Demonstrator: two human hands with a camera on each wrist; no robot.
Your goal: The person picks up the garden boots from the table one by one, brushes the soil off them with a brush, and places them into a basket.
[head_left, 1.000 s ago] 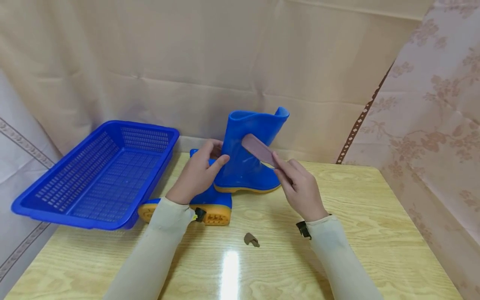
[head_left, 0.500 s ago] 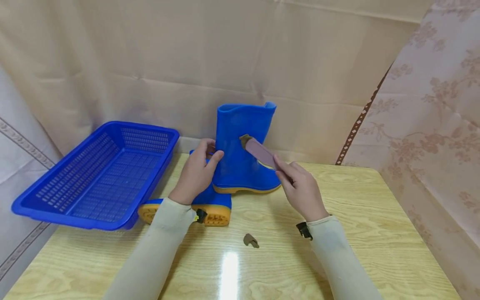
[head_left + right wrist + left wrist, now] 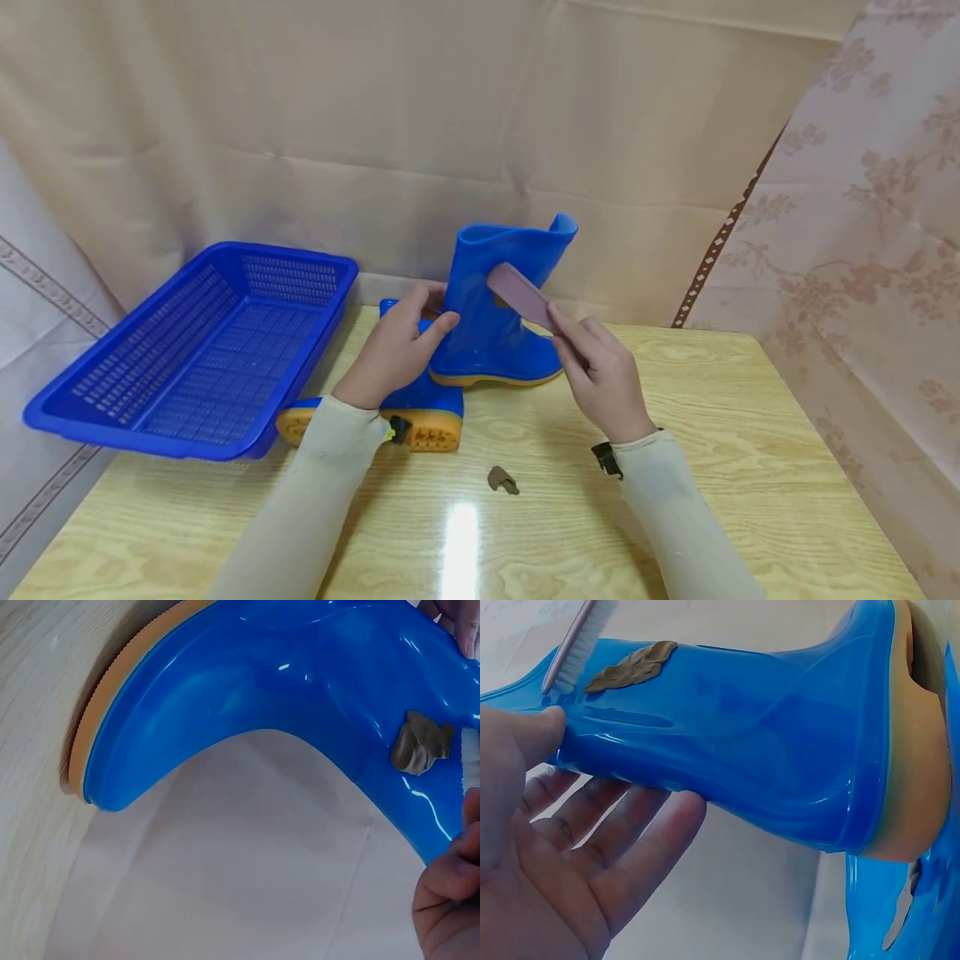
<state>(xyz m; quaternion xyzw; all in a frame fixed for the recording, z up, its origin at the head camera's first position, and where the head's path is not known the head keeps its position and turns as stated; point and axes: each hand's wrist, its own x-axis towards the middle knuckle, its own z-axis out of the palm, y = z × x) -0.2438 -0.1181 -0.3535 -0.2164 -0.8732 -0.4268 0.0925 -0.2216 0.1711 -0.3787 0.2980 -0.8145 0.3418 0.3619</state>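
Beige cloth [image 3: 375,92] hangs behind a wood-grain table [image 3: 750,467], with a floral cloth [image 3: 862,250] at the right; a strip of light is reflected in the tabletop near its front edge. At the centre of the table, near the back, a standing blue boot [image 3: 480,333] with a yellow-orange sole is held roughly upright, its toe to the right and the rim of its shaft bent out of round. The person's left hand [image 3: 393,346] grips the rear edge of the shaft, thumb on the near side and fingers behind. The person's right hand [image 3: 603,375] pinches one end of a mauve-backed brush [image 3: 521,296], which slants up and to the left in front of the shaft. As the left wrist view shows, the white bristles [image 3: 581,652] face the boot just beside a brown patch [image 3: 634,669] on the shaft; whether they press on the surface cannot be told. Partly hidden by the left forearm, a second boot [image 3: 420,397] lies on its side, sole towards the viewer, between the standing boot and a blue basket [image 3: 150,440] with perforated walls at the left. Nearer the viewer, a small brown lump [image 3: 502,480] rests on the table between the two forearms. Both arms wear pale sleeves [image 3: 315,483]; a dark band [image 3: 607,460] shows at the right wrist.
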